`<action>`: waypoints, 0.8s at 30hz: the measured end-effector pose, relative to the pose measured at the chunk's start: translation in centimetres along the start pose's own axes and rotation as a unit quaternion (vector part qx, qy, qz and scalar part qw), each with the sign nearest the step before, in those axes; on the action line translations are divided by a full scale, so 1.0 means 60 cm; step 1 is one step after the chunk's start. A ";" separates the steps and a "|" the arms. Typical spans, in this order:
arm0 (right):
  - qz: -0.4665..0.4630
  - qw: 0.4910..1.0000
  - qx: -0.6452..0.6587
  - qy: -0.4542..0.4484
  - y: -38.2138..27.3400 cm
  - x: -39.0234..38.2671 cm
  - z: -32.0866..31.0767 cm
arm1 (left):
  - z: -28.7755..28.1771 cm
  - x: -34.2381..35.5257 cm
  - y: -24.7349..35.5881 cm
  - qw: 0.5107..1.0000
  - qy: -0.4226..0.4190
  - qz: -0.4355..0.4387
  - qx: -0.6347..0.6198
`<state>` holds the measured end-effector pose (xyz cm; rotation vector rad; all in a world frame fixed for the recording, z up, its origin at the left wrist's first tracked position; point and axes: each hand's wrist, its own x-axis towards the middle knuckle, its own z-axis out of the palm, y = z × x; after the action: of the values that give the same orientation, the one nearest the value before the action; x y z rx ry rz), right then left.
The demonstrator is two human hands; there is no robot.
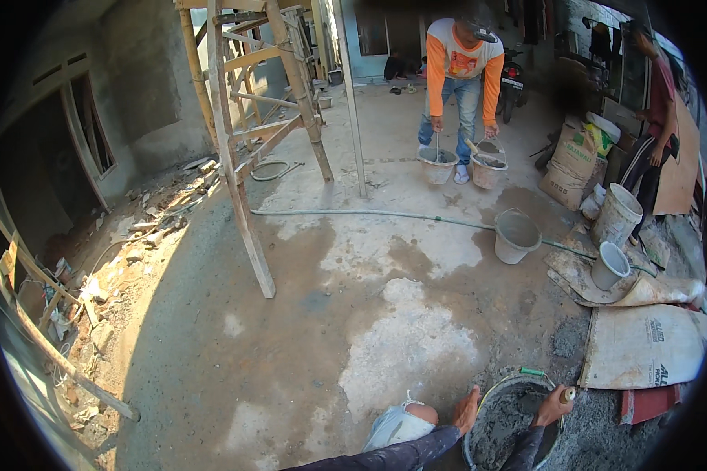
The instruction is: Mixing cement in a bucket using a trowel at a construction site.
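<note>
My left hand (467, 408) is closed at the left rim of a large bucket (511, 439) of wet grey mortar at the lower right. My right hand (552, 410) grips the light wooden handle (567, 395) of a tool over the bucket; the tool's head is hard to make out. A green grip (532, 371) is on the bucket's handle at the back. My bent knee (416, 416) is left of the bucket, and printed sacks (644, 345) lie to its right.
A co-worker (463, 59) holds two mortar buckets (436, 171); another person (658, 149) stands at right. Wooden scaffolding (239, 196) rises left of centre, with rubble (133, 251) beyond. A hose (369, 213), buckets (517, 245), bags (565, 165) and a motorbike (511, 82) are about.
</note>
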<state>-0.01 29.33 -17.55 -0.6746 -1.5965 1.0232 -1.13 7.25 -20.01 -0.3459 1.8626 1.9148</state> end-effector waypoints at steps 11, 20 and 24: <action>0.160 0.963 0.100 -0.192 -0.122 -0.092 -0.131 | -0.001 0.027 -0.025 0.999 0.024 0.031 0.008; 0.117 0.985 -0.072 -0.100 -0.152 -0.099 -0.113 | -0.002 0.029 -0.042 0.999 0.015 0.038 0.008; 0.093 0.985 -0.089 -0.112 -0.054 -0.069 0.046 | 0.006 0.039 -0.056 0.997 0.028 0.073 0.007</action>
<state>-1.32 23.58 -16.80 -0.8660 -1.8642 1.1331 -1.52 7.93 -24.03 -0.2684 1.9859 2.0035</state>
